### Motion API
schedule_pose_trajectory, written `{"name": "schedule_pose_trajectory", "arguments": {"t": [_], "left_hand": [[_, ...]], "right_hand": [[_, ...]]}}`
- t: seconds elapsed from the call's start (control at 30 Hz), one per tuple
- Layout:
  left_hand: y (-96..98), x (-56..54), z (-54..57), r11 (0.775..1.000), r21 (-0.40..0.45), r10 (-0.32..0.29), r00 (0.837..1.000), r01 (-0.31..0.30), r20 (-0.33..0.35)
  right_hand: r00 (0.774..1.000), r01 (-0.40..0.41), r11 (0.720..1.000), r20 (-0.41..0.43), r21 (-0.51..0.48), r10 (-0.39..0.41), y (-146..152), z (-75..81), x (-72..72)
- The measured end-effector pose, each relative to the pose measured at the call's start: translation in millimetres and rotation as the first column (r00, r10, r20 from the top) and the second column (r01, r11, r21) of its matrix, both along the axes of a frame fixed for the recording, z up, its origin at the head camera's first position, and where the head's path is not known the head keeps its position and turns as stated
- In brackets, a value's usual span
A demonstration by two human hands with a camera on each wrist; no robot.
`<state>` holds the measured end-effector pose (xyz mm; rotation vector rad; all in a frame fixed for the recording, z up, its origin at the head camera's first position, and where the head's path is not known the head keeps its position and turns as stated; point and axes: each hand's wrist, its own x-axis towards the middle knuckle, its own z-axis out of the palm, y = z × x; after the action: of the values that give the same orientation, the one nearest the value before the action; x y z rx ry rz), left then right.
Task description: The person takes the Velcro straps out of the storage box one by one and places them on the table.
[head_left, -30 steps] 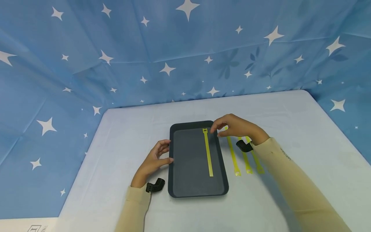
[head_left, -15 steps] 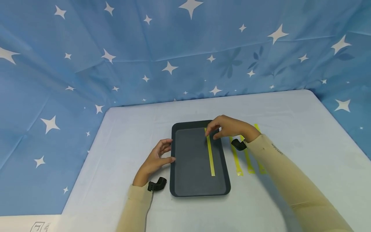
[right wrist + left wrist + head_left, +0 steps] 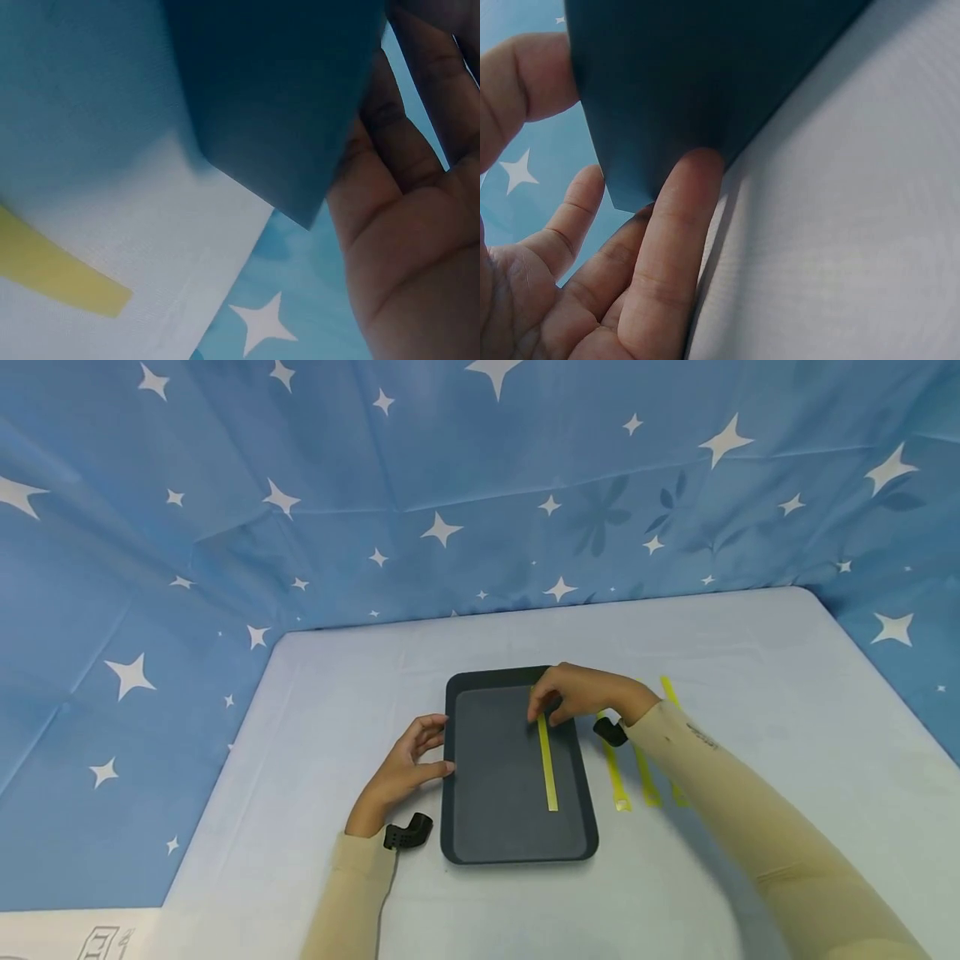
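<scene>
A dark grey tray lies on the white table. My left hand grips its left side, thumb at the rim and a fingertip against the outer wall. Inside the tray, toward its right, a flat yellow cable strap runs lengthwise. Its far end is hidden under my right hand, which reaches over the right rim. The thumb and index fingertips stand slightly apart, close to the strap's sides. In the right wrist view the tray's outer wall covers the fingertips.
Three more yellow straps, including the nearest strap, lie on the table right of the tray, partly under the right forearm. A blue curtain with white stars rises behind the table. Black wrist cameras sit at both wrists.
My right hand has moved left over the rim and down toward the strap in the tray, covering its slotted end. The left hand stays at the tray's left side.
</scene>
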<state>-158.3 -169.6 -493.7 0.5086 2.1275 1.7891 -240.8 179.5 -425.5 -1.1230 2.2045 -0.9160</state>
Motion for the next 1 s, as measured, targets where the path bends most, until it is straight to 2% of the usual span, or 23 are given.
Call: {"name": "schedule_pose_trajectory", "arguments": {"t": [0.27, 0.73, 1.0], "left_hand": [[0.3, -1.5, -0.8, 1.000, 0.003, 0.002, 1.000, -0.002, 0.004], [1.7, -1.5, 2.7, 1.000, -0.007, 0.014, 1.000, -0.013, 0.025], [1.1, -1.6, 1.4, 1.000, 0.002, 0.015, 0.999, -0.015, 0.029]], "right_hand": [[0.998, -0.056, 0.996, -0.025, 0.073, 0.058, -12, 0.3, -4.0], [0.998, -0.001, 0.989, -0.055, 0.148, 0.009, -23, -4.5, -7.3], [0.998, -0.021, 0.989, -0.062, 0.147, 0.031, -26, -8.5, -8.4]]}}
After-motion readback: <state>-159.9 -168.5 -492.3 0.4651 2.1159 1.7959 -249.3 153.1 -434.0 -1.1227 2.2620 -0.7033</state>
